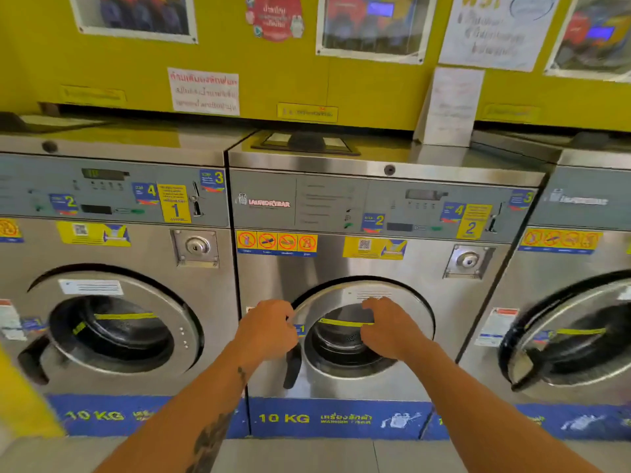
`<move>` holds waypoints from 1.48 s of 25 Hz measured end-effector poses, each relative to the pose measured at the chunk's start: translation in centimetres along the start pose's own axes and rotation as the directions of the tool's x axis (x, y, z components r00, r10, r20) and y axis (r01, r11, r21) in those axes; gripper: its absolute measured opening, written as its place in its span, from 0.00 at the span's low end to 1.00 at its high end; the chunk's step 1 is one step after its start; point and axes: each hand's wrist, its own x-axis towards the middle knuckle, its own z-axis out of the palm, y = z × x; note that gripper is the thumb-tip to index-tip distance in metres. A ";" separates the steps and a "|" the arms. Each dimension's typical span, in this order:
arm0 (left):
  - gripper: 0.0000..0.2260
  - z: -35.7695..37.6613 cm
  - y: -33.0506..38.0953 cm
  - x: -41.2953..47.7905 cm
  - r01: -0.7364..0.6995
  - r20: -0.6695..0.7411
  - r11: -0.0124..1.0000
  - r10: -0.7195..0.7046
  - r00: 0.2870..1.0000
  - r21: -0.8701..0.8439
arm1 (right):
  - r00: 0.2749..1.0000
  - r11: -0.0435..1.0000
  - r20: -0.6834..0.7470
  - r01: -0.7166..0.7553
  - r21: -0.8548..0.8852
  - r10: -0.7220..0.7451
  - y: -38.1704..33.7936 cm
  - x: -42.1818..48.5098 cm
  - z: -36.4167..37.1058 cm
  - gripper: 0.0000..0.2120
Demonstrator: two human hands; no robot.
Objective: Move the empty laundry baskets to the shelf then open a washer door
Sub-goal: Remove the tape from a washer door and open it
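Observation:
The middle washer (pixel 375 264), marked 2, has a round steel door (pixel 406 302) with a glass window and a black handle (pixel 292 368) on its left side. My left hand (pixel 268 331) is curled around the door's left rim, just above the handle. My right hand (pixel 389 327) lies on the door's front over the window, fingers bent and apart, holding nothing. The door sits close to the washer's face, and a dark gap shows along its upper edge. No laundry basket is in view.
A washer marked 1 (pixel 112 254) stands to the left and a third washer (pixel 577 302) to the right, its door blurred. A yellow wall (pixel 368 93) with posters and notices rises behind. A yellow object (pixel 24 401) sits at the lower left edge. Tiled floor (pixel 307 455) runs below.

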 end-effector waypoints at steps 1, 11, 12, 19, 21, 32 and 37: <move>0.13 0.8 -0.4 1.1 0.011 0.004 1.000 -0.011 1.000 -0.014 | 1.000 1.000 0.024 0.016 -0.007 -0.015 0.2 1.7 0.6 0.29; 0.29 9.5 -5.2 8.3 -0.031 0.012 0.935 0.037 0.999 -0.354 | 0.968 0.906 -0.100 0.173 -0.386 -0.228 -2.2 10.8 6.8 0.39; 0.30 10.5 -5.6 8.3 -0.035 0.028 0.933 0.048 0.998 -0.357 | 0.975 0.893 -0.080 0.157 -0.423 -0.210 -2.5 11.3 7.5 0.41; 0.32 14.0 -8.5 8.9 -0.107 -0.013 0.905 0.112 0.994 -0.412 | 0.981 0.909 -0.142 0.060 -0.412 -0.129 -3.1 12.1 9.9 0.43; 0.30 13.6 -8.8 9.1 -0.140 -0.063 0.894 0.125 0.990 -0.425 | 0.969 0.972 -0.218 0.068 -0.223 -0.118 -2.7 11.1 10.3 0.39; 0.25 14.9 -8.4 1.0 -0.437 -0.123 0.851 0.419 0.899 -0.292 | 0.886 0.813 0.259 -0.458 0.359 0.385 1.7 0.9 24.0 0.23; 0.25 16.4 -4.9 -4.6 -0.492 -0.105 0.833 0.482 0.870 -0.251 | 0.882 0.785 0.185 -0.470 0.403 0.434 4.1 -5.0 25.2 0.17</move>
